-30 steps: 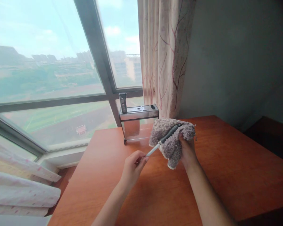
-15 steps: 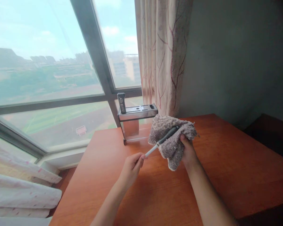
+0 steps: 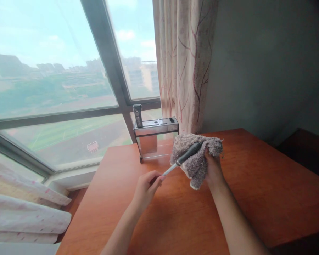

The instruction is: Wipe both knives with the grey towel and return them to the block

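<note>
My left hand (image 3: 149, 185) pinches the pale, thin rod of a sharpening steel (image 3: 189, 153) between thumb and fingertips. The steel slants up to the right, and its dark handle lies against a fluffy grey-brown cloth (image 3: 198, 173). That cloth is bunched in my right hand (image 3: 213, 165), whose thumb shows at its right side; the other fingers are hidden behind it. Both hands are above the table. Behind them stands a metal-framed knife holder (image 3: 156, 124) with clear sides, and one dark-handled tool (image 3: 138, 116) sticks up from its left end.
The reddish-brown wooden table (image 3: 255, 184) spreads beneath my arms. A large window (image 3: 55, 88) is on the left, with a patterned curtain (image 3: 186, 63) at its right. Another curtain (image 3: 26, 216) hangs at lower left. A dark wall (image 3: 255, 71) rises behind the table.
The cloth has shifted slightly to the right, and its folds around the handle have changed. Both hands keep their hold, and the knife holder stands where it was.
</note>
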The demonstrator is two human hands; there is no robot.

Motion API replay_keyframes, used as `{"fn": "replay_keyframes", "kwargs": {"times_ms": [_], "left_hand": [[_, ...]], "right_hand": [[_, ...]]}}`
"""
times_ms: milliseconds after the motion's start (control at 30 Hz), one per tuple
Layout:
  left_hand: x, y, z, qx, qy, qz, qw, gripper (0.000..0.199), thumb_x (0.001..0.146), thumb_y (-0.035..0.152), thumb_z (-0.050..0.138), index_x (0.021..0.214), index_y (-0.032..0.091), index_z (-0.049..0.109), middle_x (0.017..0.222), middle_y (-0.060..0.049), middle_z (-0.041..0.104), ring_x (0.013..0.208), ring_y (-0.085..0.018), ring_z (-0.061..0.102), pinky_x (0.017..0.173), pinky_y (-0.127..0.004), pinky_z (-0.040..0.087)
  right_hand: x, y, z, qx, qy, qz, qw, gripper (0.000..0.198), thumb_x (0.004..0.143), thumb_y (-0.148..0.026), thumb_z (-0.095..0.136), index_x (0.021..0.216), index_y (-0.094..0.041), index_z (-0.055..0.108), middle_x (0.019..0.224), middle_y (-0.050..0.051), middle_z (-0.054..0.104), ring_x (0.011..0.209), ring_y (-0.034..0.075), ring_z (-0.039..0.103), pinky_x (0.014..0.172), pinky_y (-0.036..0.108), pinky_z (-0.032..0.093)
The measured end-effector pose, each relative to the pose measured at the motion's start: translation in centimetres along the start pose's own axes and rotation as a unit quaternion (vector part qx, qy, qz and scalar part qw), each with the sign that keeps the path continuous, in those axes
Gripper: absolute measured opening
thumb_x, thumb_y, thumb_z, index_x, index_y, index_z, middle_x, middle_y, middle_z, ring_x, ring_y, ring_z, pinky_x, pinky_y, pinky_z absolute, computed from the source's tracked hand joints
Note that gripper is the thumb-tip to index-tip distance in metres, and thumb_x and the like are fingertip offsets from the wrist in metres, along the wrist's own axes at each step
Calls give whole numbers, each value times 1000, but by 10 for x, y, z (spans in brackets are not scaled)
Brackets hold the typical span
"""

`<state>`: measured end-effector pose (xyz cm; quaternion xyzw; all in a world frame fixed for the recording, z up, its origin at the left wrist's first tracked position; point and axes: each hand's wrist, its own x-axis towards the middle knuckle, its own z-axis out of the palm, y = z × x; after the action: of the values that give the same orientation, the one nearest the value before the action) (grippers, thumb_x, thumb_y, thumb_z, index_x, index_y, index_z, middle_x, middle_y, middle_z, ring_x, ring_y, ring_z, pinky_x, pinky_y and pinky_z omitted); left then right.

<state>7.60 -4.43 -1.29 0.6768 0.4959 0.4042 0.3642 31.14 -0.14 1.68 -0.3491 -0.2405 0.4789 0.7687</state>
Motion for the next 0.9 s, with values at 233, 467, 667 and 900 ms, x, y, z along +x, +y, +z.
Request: {"fn": "replay_keyframes", "kwargs": {"times_ms": [233, 467, 667, 900], "left_hand": [[-2, 2, 2, -37, -89, -30, 995, 47, 91, 53, 42, 76, 14, 64, 51, 3, 44, 49, -11, 41, 51, -22, 31], [0, 5, 1, -8, -53, -10, 999, 35, 89, 45, 51, 83, 14, 65, 58, 2, 49, 53, -11, 41, 52, -22, 30], [0, 6, 0, 17, 15, 26, 999, 27, 81, 40, 65, 69, 16, 57, 59, 2, 48, 52, -9, 41, 48, -21, 31], [-6, 10, 2, -42, -67, 2, 997, 35, 87, 45, 56, 69, 15, 61, 55, 1, 48, 47, -8, 41, 44, -20, 31]], "right_hand": [[-1, -3, -10, 35, -39, 63, 997, 47, 50, -47, 85, 88, -26, 67, 81, -2, 73, 81, 24, 68, 79, 41, 54], [1, -7, -8, 3, -5, 20, 1000, 44, 52, -35, 85, 91, -23, 67, 84, -2, 73, 80, 21, 67, 75, 35, 52], [0, -8, -8, 9, -6, -9, 1000, 38, 57, -35, 83, 90, -23, 66, 84, -3, 72, 80, 18, 66, 76, 32, 51], [3, -8, -19, 7, 7, 26, 1000, 43, 49, -45, 83, 82, -24, 66, 78, -1, 72, 81, 25, 67, 77, 40, 52]]}}
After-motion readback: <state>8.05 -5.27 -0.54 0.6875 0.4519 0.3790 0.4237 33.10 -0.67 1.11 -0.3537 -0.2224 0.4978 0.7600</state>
